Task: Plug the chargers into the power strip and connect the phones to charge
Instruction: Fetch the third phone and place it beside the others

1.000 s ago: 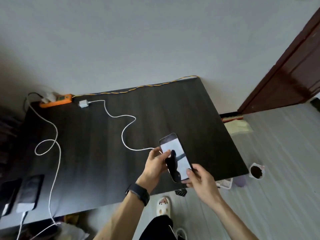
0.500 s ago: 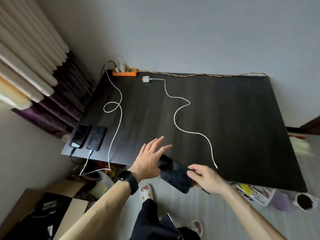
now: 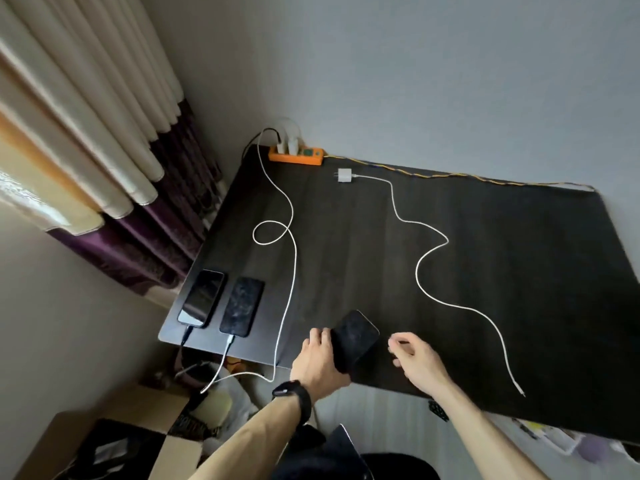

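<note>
Three phones show on the dark desk [image 3: 519, 271]. Two of them lie flat side by side near its lower left corner. The left phone [image 3: 202, 297] has a dark cable in its bottom end, and the second phone [image 3: 242, 305] has a white plug in its bottom end. The third phone [image 3: 355, 336] is at the lower centre of the frame, screen up and dark, at the desk's near edge. The left hand [image 3: 318, 358] grips it, with fingers curled round its left edge; I cannot tell whether it touches the surface. A black wristband [image 3: 292, 396] sits on that wrist.

The right hand [image 3: 415, 362] hovers just right of the phone and apart from it. Its fingers are loosely curled and it holds nothing.

At the top centre, against the wall, an orange power strip [image 3: 296, 156] lies on the far edge of the desk, with white plugs standing in its left end. A long white cable [image 3: 292, 271] runs down from there, makes one loop, drops over the near edge and rises to the second phone.

Just right of the strip and apart from it, a white charger [image 3: 344, 175] lies unplugged with its prongs facing the strip. Its cable [image 3: 419, 271] snakes down to the lower right, and its free end [image 3: 519, 391] rests on the desk, well apart from both hands.

Cream and purple curtains [image 3: 86, 133] fill the upper left.
</note>
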### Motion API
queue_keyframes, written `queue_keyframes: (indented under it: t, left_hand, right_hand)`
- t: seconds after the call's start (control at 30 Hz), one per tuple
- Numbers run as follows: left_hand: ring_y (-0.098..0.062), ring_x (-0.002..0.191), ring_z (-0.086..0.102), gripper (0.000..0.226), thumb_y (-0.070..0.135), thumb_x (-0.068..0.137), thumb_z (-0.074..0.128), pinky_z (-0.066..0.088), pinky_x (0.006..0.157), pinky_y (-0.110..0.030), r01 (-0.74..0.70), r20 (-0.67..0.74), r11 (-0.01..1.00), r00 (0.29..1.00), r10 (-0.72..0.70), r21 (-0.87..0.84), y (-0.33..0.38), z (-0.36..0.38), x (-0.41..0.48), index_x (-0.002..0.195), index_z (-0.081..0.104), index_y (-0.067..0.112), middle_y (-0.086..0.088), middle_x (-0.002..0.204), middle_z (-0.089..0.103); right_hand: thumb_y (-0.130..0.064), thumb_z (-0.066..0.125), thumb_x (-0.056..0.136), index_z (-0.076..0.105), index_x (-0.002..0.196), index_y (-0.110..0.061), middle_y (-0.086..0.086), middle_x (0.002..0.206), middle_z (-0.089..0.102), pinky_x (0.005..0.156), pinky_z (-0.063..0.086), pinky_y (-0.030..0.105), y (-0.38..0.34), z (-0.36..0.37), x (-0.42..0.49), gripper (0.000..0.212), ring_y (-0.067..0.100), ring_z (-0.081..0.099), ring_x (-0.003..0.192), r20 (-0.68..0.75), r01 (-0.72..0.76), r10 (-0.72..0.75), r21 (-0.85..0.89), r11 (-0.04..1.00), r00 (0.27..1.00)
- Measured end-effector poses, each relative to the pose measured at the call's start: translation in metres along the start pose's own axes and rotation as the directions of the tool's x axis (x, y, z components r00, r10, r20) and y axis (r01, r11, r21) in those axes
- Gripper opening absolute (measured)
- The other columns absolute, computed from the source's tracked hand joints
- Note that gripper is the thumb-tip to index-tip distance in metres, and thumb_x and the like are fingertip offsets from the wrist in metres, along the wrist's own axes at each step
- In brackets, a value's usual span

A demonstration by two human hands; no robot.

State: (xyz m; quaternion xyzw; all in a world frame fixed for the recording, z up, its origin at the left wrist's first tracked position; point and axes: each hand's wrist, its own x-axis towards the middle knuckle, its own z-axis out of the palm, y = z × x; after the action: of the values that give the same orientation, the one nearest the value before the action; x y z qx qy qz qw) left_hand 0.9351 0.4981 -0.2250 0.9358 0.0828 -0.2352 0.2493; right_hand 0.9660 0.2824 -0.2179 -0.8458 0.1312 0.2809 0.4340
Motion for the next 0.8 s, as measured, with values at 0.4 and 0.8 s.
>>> queue_keyframes:
  t: [0.4,0.8]
  left_hand:
    - [-0.033,0.126,0.043,0.093,0.054,0.060,0.078,0.043,0.103,-0.041,0.381,-0.085,0.915,0.915,-0.394,-0.134,-0.071,-0.028,0.088,0.129,0.041,0.005,-0.011,0.129,0.039]
    - [-0.031,0.139,0.029,0.114,0.068,0.074,0.067,0.041,0.105,-0.035,0.410,-0.074,0.902,0.912,-0.403,0.134,-0.078,-0.023,0.075,0.152,0.015,0.003,-0.016,0.149,0.027]
  right_hand:
    - [-0.047,0.054,0.097,0.054,0.133,-0.022,-0.003,0.124,0.065,0.094,0.045,0.026,0.003,0.064,0.015,0.043,0.013,0.061,0.109,0.063,-0.205,0.227,-0.250,0.946,0.972]
    - [-0.050,0.048,0.097,0.015,0.158,-0.025,0.008,0.167,0.001,0.120,0.025,0.039,0.001,0.101,0.024,0.074,0.031,0.007,0.152,-0.015,-0.090,0.103,-0.615,0.784,0.995]
